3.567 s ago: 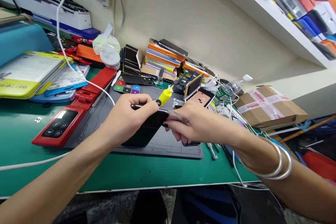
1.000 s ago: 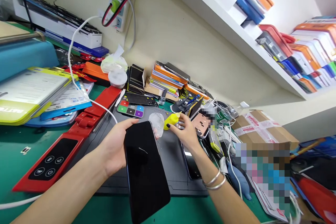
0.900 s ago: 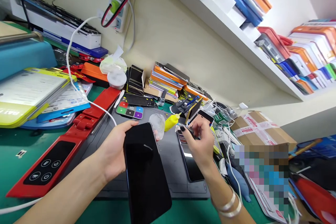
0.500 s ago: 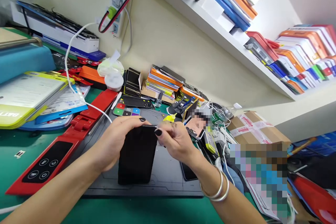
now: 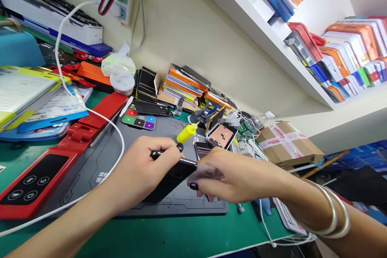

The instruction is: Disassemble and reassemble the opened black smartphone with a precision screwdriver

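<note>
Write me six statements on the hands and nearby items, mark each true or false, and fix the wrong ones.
1. The left hand grips the black phone. True.
2. The right wrist is bare. False: two silver bangles circle it.
3. The yellow bottle is on the gray mat. True.
4. The other hand is raised to the shelf. False: the right hand is low, by the phone's corner.
5. The taped cardboard box is to the right of the yellow bottle. True.
6. The yellow bottle is in the left hand. False: that hand has the phone.

The phone (image 5: 169, 181) at the centre is black, the bottle (image 5: 186, 132) yellow, the mat (image 5: 195, 204) grey with dark lines, the tabletop (image 5: 169, 236) green.
</note>
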The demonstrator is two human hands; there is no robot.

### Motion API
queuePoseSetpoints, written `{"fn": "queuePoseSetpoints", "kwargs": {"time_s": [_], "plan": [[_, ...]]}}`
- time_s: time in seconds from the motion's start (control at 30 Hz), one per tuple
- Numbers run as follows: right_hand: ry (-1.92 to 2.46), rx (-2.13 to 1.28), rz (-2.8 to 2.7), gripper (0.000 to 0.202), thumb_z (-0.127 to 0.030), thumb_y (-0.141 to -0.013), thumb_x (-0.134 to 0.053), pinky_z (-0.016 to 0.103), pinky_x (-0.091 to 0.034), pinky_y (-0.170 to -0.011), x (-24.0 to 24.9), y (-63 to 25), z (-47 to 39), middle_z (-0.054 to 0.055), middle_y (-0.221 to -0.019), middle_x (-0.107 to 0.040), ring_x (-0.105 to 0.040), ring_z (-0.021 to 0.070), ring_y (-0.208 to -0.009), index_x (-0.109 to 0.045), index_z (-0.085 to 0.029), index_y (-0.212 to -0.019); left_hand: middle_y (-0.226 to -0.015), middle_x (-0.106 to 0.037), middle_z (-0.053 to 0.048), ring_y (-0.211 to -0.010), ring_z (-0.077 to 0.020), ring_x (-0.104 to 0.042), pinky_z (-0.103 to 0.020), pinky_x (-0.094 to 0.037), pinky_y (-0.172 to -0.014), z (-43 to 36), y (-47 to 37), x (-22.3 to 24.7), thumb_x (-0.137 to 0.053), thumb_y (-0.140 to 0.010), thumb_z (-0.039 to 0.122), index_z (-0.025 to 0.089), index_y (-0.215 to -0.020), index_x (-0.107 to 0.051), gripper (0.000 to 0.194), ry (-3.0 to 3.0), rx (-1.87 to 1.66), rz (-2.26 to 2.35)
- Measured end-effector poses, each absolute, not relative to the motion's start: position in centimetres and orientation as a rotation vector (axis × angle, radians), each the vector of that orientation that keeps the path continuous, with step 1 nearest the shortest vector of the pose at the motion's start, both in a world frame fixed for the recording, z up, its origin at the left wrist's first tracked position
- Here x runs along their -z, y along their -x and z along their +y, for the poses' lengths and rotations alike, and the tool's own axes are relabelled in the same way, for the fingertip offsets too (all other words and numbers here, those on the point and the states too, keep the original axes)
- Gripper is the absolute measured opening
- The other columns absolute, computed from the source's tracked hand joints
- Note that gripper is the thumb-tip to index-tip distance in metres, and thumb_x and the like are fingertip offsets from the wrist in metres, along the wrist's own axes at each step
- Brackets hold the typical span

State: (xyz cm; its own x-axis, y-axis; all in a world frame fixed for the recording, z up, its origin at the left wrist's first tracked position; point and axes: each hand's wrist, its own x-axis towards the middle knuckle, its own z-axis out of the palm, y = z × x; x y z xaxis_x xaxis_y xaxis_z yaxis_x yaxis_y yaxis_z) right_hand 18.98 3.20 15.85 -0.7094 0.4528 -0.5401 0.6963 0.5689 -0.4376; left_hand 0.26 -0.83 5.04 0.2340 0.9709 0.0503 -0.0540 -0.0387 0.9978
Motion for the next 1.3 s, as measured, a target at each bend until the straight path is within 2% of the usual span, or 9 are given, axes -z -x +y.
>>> {"fn": "queuePoseSetpoints", "kwargs": {"time_s": [0.1, 0.23, 0.37, 0.5, 0.7, 0.93, 1.13, 1.3], "plan": [[-1.064, 0.984, 2.387, 0.023, -0.008, -0.089, -0.050, 0.014, -0.045, -0.049, -15.3, -19.0, 2.7, -0.001, -0.062, -0.067, -0.062, 0.0070, -0.052, -0.070, -0.014, -0.079, -0.058, -0.043, 0.004, -0.052, -0.0089, -0.040, -0.020, -0.030, -0.044, -1.0, -0.5, -5.1, -0.049, -0.084, 0.040, 0.018, -0.061, -0.057, 0.033, -1.307, -1.107, 0.978], [-1.168, 1.110, 2.327, 0.026, -0.011, -0.091, -0.049, 0.014, -0.044, -0.044, -14.6, -19.0, 2.2, -0.003, -0.054, -0.063, -0.063, 0.0082, -0.047, -0.063, -0.015, -0.070, -0.054, -0.042, 0.005, -0.049, -0.0078, -0.039, -0.019, -0.029, -0.042, -1.3, -0.6, -5.3, -0.049, -0.083, 0.037, 0.018, -0.057, -0.053, 0.032, -1.317, -1.143, 0.968], [-1.116, 0.997, 2.452, 0.026, -0.006, -0.088, -0.050, 0.014, -0.040, -0.043, -14.4, -18.7, 1.6, -0.005, -0.052, -0.062, -0.060, 0.0072, -0.044, -0.059, -0.016, -0.066, -0.055, -0.043, 0.004, -0.052, -0.0069, -0.039, -0.018, -0.028, -0.044, -1.3, -0.7, -5.6, -0.048, -0.083, 0.032, 0.018, -0.054, -0.050, 0.033, -1.379, -1.188, 0.968], [-1.087, 0.919, 2.533, 0.026, 0.000, -0.084, -0.049, 0.015, -0.039, -0.045, -14.5, -18.6, 1.3, -0.006, -0.050, -0.061, -0.057, 0.0060, -0.042, -0.058, -0.017, -0.067, -0.054, -0.036, 0.005, -0.051, -0.0061, -0.034, -0.018, -0.026, -0.044, -1.0, -0.8, -5.6, -0.049, -0.083, 0.031, 0.018, -0.052, -0.043, 0.034, -1.359, -1.232, 0.966], [-1.215, 1.096, 2.360, 0.026, -0.008, -0.088, -0.049, 0.015, -0.044, -0.044, -14.2, -18.6, 1.3, -0.006, -0.053, -0.063, -0.064, 0.0081, -0.046, -0.058, -0.017, -0.065, -0.053, -0.041, 0.005, -0.051, -0.0071, -0.035, -0.019, -0.026, -0.043, -1.1, -0.9, -5.6, -0.050, -0.081, 0.027, 0.018, -0.050, -0.049, 0.032, -1.361, -1.238, 0.918], [-1.209, 1.033, 2.463, 0.027, 0.001, -0.080, -0.050, 0.014, -0.041, -0.044, -14.0, -18.3, 0.9, -0.008, -0.047, -0.060, -0.062, 0.0071, -0.044, -0.058, -0.017, -0.061, -0.051, -0.042, 0.003, -0.051, -0.0089, -0.035, -0.022, -0.026, -0.044, -1.2, -0.9, -5.8, -0.050, -0.078, 0.030, 0.018, -0.048, -0.047, 0.033, -1.367, -1.269, 0.971], [-1.294, 1.217, 2.359, 0.028, -0.004, -0.084, -0.049, 0.014, -0.048, -0.046, -12.9, -18.6, 0.4, -0.005, -0.050, -0.062, -0.066, 0.0092, -0.046, -0.059, -0.016, -0.061, -0.050, -0.042, 0.004, -0.050, -0.0081, -0.035, -0.021, -0.026, -0.043, -1.3, -0.8, -5.9, -0.050, -0.078, 0.029, 0.018, -0.048, -0.047, 0.032, -1.353, -1.253, 0.964], [-1.292, 1.154, 2.428, 0.028, -0.006, -0.086, -0.049, 0.015, -0.046, -0.048, -12.8, -18.8, 0.5, -0.005, -0.052, -0.062, -0.064, 0.0083, -0.048, -0.060, -0.017, -0.063, -0.051, -0.044, 0.003, -0.049, -0.0083, -0.037, -0.021, -0.027, -0.042, -1.1, -0.7, -5.7, -0.049, -0.079, 0.033, 0.018, -0.051, -0.050, 0.032, -1.347, -1.207, 0.982]]}}
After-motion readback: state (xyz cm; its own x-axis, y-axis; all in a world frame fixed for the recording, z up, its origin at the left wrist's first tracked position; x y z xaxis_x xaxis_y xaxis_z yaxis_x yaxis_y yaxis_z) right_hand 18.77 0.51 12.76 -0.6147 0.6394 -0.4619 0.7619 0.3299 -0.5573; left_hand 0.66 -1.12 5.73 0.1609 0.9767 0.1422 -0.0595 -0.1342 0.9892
